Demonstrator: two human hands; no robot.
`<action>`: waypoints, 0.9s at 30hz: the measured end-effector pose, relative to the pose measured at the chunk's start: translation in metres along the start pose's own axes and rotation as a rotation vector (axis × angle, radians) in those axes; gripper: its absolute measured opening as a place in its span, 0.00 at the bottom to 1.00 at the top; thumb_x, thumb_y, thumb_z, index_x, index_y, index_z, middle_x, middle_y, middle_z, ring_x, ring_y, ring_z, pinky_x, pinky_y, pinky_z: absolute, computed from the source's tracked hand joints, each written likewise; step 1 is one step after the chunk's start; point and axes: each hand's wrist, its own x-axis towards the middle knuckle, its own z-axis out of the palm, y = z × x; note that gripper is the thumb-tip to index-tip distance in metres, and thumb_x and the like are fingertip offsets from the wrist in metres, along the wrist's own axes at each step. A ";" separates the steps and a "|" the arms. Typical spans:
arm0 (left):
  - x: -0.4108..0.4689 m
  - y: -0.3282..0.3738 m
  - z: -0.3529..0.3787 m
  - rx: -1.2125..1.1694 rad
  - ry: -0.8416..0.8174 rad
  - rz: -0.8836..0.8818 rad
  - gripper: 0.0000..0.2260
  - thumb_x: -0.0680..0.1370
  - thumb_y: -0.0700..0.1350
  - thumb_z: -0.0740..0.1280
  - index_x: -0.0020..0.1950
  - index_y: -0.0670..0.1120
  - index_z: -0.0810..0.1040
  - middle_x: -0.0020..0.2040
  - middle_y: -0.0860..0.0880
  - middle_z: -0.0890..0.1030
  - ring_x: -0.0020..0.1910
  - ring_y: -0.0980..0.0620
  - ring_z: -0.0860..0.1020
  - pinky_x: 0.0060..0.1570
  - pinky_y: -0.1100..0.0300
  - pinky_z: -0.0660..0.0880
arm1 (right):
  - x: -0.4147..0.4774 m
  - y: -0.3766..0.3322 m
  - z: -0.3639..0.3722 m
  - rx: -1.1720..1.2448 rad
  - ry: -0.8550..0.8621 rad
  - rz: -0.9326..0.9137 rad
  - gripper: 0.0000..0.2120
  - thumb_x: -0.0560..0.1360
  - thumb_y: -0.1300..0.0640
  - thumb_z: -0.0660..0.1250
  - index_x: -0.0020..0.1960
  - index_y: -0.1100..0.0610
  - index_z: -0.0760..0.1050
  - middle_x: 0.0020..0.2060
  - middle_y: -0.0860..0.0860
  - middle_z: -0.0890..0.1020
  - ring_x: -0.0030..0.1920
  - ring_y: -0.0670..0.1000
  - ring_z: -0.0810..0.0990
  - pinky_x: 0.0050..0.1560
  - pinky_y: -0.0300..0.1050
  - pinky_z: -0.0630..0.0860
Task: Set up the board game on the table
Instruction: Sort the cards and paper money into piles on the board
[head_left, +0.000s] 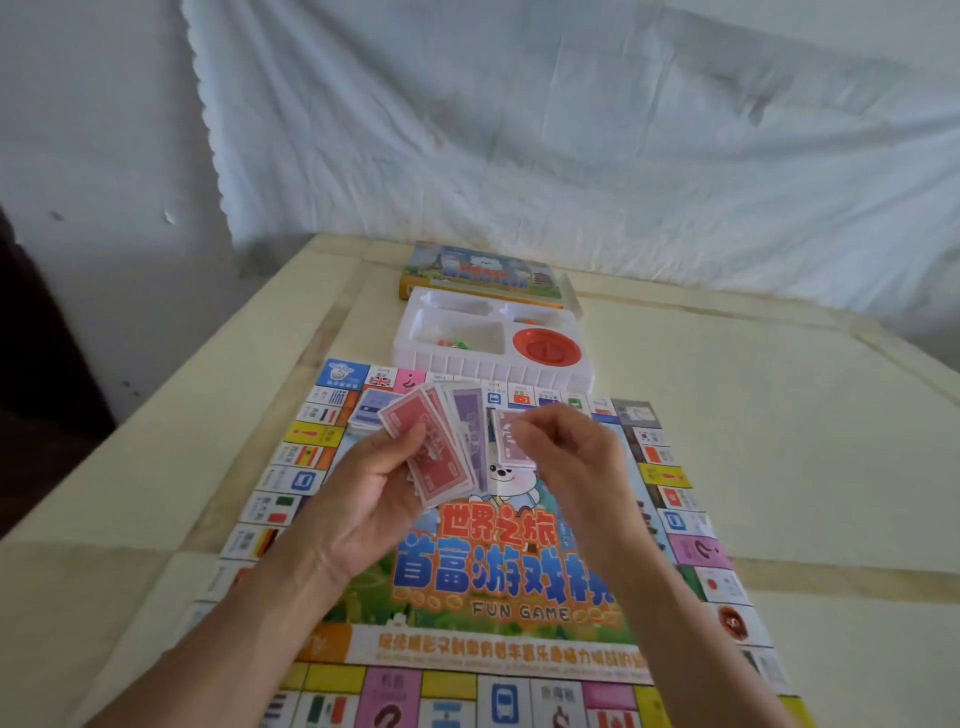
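Looks partway through. Done already: game board (498, 582) unfolded flat on the counter (779, 467), at 6 o'clock from the white tray (415, 353); small stack of notes (366, 410) laid near the board's 11 o'clock corner. In hand, above the board's far half: fan of notes (441, 452) in the left hand (363, 499), fingers curled round it; single note (506, 441) pinched by right hand (566, 457) fingers. Probably left: sorting notes, emptying coloured pieces (445, 341) and red spinner (545, 340). Board's long axis 6 to 12, title upright from 6; fan slanting toward 11.
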 end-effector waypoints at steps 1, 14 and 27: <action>0.000 0.000 0.000 0.010 -0.005 0.003 0.14 0.77 0.38 0.62 0.60 0.37 0.78 0.54 0.37 0.81 0.51 0.43 0.82 0.57 0.47 0.76 | -0.008 -0.005 0.012 0.023 -0.067 -0.007 0.08 0.74 0.60 0.68 0.37 0.51 0.77 0.27 0.43 0.76 0.28 0.41 0.69 0.31 0.35 0.68; -0.002 -0.001 0.002 0.114 -0.067 0.048 0.13 0.77 0.38 0.61 0.59 0.36 0.79 0.55 0.35 0.80 0.53 0.41 0.81 0.55 0.49 0.77 | -0.016 0.007 0.035 0.218 0.120 0.081 0.09 0.71 0.62 0.72 0.41 0.66 0.73 0.35 0.60 0.76 0.34 0.52 0.71 0.38 0.48 0.72; -0.001 -0.001 0.000 0.111 -0.073 0.026 0.15 0.78 0.40 0.61 0.63 0.36 0.75 0.53 0.36 0.80 0.52 0.42 0.80 0.53 0.50 0.79 | -0.018 0.010 0.037 0.340 -0.038 0.072 0.06 0.77 0.63 0.64 0.45 0.63 0.79 0.31 0.47 0.81 0.30 0.39 0.76 0.33 0.31 0.72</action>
